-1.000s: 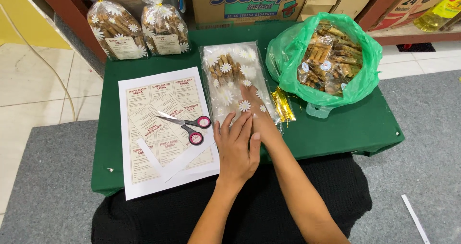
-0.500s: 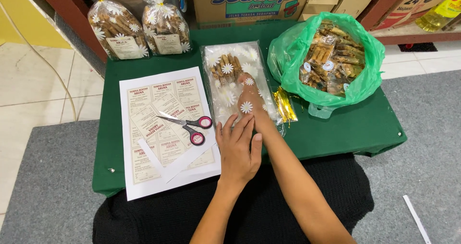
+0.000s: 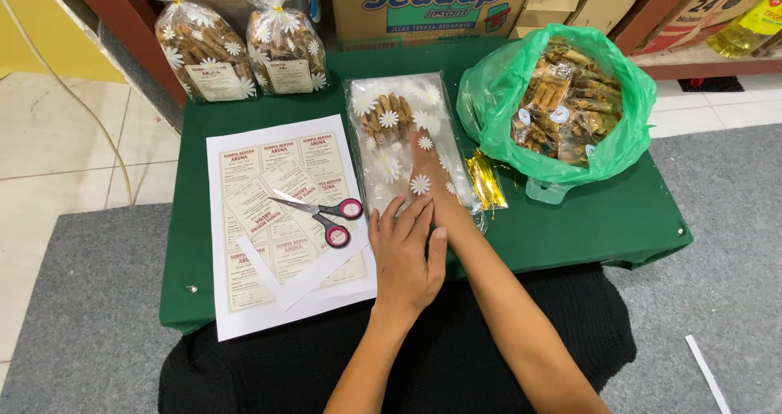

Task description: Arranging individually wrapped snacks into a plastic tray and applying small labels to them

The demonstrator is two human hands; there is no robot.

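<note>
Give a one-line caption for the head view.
Right hand inside daisy-print bag, left hand holding its mouth.

1. We have one view only, from a camera worn on the person's head, so nothing is shared with a second view.
2. It looks steeply down and forward onto the small green cloth-covered table [image 3: 570, 226], close in.
3. The person's lap sits at 6 o'clock; both forearms enter from there.
4. The brown cardboard boxes [image 3: 432, 2] lie at 12 o'clock, the pale tiled floor [image 3: 57, 161] at 9 o'clock, and the grey carpet [image 3: 717, 243] at 3 o'clock.
</note>
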